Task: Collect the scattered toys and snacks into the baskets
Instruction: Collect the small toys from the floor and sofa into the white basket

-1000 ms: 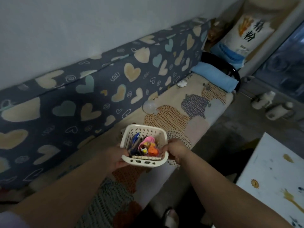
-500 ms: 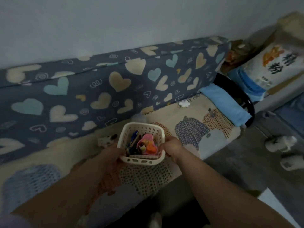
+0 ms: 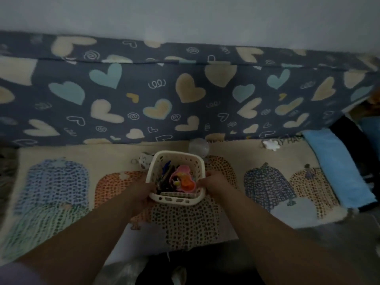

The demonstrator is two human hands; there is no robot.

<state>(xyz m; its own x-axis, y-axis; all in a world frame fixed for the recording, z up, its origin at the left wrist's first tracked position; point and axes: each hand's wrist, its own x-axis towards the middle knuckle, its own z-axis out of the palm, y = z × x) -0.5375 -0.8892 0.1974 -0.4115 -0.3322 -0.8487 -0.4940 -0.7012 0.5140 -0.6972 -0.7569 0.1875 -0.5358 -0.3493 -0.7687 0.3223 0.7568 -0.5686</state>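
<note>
**A:** Two loose pieces sit behind the basket (image 3: 176,200): a clear ball (image 3: 198,147) against the heart-print backrest (image 3: 144,95), and a small white patterned toy (image 3: 144,159) just beside the basket's far left corner.

**B:** Further right there's a white flower-shaped piece (image 3: 271,145), and a blue towel (image 3: 337,167) at the seat's end.

**A:** Fuzzy pumpkin-print blanket (image 3: 267,184) underneath. The basket is cream plastic, squarish, with rounded corners and perforated walls.

**B:** Inside, a pink toy (image 3: 183,177) with orange on it, plus dark things too dim to name.

**A:** The left grip (image 3: 141,191) curls round the near left rim, and the right grip (image 3: 216,182) pinches the right rim. Both clamp the basket over the blanket's middle.
</note>
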